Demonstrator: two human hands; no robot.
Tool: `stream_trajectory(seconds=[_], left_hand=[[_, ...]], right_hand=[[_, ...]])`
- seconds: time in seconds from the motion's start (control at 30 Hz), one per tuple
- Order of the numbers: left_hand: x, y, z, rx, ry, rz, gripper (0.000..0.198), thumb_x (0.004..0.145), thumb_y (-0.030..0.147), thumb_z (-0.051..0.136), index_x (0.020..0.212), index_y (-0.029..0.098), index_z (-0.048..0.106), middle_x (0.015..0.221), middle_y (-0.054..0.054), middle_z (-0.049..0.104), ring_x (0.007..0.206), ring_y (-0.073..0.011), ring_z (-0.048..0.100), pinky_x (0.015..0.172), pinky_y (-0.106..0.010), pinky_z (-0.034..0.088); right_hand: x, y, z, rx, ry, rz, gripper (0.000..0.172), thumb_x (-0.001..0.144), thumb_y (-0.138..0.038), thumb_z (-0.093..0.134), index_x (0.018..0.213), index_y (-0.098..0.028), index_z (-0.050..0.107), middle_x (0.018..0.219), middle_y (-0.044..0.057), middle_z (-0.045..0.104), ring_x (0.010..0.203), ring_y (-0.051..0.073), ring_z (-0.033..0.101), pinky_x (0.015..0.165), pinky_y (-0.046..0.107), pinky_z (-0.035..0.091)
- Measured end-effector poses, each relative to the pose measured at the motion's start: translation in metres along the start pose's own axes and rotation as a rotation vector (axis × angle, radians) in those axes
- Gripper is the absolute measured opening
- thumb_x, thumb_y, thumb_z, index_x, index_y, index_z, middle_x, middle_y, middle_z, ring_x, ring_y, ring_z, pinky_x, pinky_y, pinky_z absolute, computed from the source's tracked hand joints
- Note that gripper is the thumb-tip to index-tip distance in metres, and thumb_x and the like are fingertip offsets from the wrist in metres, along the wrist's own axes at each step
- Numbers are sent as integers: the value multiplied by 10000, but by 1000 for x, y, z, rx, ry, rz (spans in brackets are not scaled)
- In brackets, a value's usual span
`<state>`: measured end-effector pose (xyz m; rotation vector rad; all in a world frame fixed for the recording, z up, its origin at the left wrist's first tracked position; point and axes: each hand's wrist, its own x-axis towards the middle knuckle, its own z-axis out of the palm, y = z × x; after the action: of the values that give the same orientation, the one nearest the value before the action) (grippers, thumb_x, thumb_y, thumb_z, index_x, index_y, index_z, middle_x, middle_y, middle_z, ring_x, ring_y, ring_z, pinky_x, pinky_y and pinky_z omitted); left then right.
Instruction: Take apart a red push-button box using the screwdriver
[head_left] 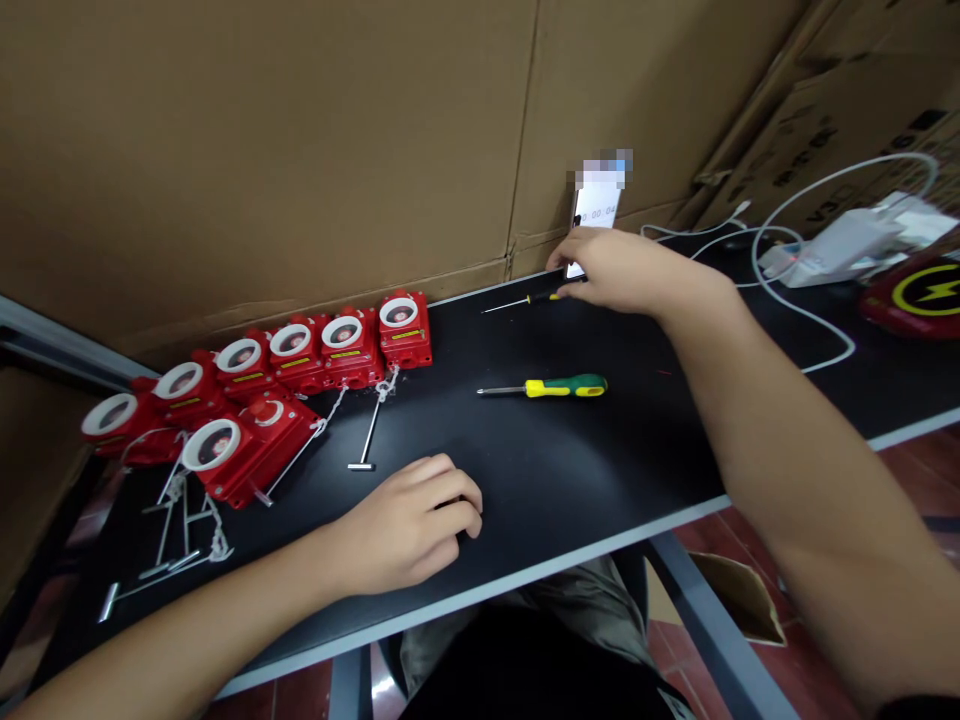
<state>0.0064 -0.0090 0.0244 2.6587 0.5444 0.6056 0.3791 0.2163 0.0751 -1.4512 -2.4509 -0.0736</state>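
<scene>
My left hand (416,520) lies on the black tabletop with its fingers half curled and slightly apart; nothing shows in it, though its underside is hidden. At the back, my right hand (600,265) is in front of an upright phone (598,200) with lit timer digits, its fingers apart. Just below those fingers lies a small screwdriver (534,299) with a black and yellow handle; whether they touch it or the phone I cannot tell. Between my hands is a larger screwdriver (566,387) with a green and yellow handle, its tip pointing left.
Several red alarm-like boxes (345,345) with white rings line the back left. One wider red box (251,450) sits before them. Metal T-bars (367,440) hang from cords. Cardboard (337,150) stands behind. White cables (810,310) and a white adapter (832,245) lie right.
</scene>
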Motion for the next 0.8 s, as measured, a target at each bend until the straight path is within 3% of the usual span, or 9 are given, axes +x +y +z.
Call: stream_trajectory(seconds=[0.1, 0.17, 0.23, 0.3, 0.4, 0.47, 0.53, 0.63, 0.8], left_hand=[[0, 0, -1, -5, -4, -4, 260, 1050, -6, 545, 1090, 211, 684, 1159, -58, 774, 1013, -209, 667, 954, -327, 564], [0, 0, -1, -11, -7, -7, 265, 1048, -11, 546, 1086, 212, 684, 1157, -58, 774, 1020, -210, 669, 959, -327, 566], [1, 1, -1, -15, -6, -7, 267, 1046, -12, 548, 1088, 213, 685, 1163, -59, 777, 1025, -212, 670, 958, -327, 568], [2, 0, -1, -14, -8, -10, 266, 1049, -9, 548, 1091, 214, 686, 1169, -62, 779, 1025, -213, 668, 957, -330, 570], [1, 0, 0, -13, -9, -13, 259, 1052, -1, 549, 1089, 216, 687, 1165, -63, 776, 1025, -214, 669, 956, -332, 572], [1, 0, 0, -16, -13, -16, 264, 1051, -2, 546, 1088, 218, 686, 1161, -61, 775, 1023, -213, 671, 959, -330, 573], [0, 0, -1, -21, -16, -20, 269, 1048, -8, 544, 1084, 222, 680, 1161, -60, 775, 1027, -212, 676, 966, -325, 575], [0, 1, -2, -19, -18, -21, 273, 1038, -13, 544, 1079, 225, 670, 1161, -61, 775, 1032, -212, 680, 972, -321, 576], [0, 1, -2, -24, -22, -24, 274, 1034, -14, 548, 1080, 226, 672, 1165, -62, 773, 1040, -213, 678, 981, -322, 575]], right_hand=[[-5, -14, -13, 43, -67, -19, 180, 1012, -361, 779, 1010, -190, 837, 1045, 110, 809, 963, 290, 746, 843, 416, 546], [-11, -28, -27, 217, -240, -33, 356, 1099, -463, 669, 891, -213, 815, 861, 53, 786, 814, 234, 737, 774, 381, 536], [-17, -43, -38, 409, -416, -97, 310, 1114, -439, 619, 1051, -233, 842, 924, 28, 827, 876, 229, 788, 798, 362, 567], [-24, -57, -40, 481, -601, -81, 245, 1036, -420, 748, 1194, -254, 833, 1027, 24, 858, 956, 248, 820, 804, 354, 588], [-29, -72, -29, 294, -760, 29, 334, 751, -320, 1028, 999, -237, 821, 930, 23, 832, 799, 254, 774, 667, 346, 525], [-28, -79, -19, 203, -759, 19, 329, 660, -219, 1052, 816, -217, 762, 790, 13, 769, 636, 210, 667, 583, 339, 430], [-24, -84, -13, 245, -748, -42, 267, 731, -204, 993, 750, -210, 727, 724, 4, 727, 571, 173, 593, 564, 332, 378], [-16, -94, -12, 412, -688, -125, 80, 958, -239, 781, 893, -199, 756, 852, 16, 774, 708, 167, 675, 659, 298, 453], [-7, -115, 8, 862, -358, -138, 236, 1082, -412, 579, 1026, -198, 661, 791, -13, 646, 683, 158, 596, 694, 291, 442]])
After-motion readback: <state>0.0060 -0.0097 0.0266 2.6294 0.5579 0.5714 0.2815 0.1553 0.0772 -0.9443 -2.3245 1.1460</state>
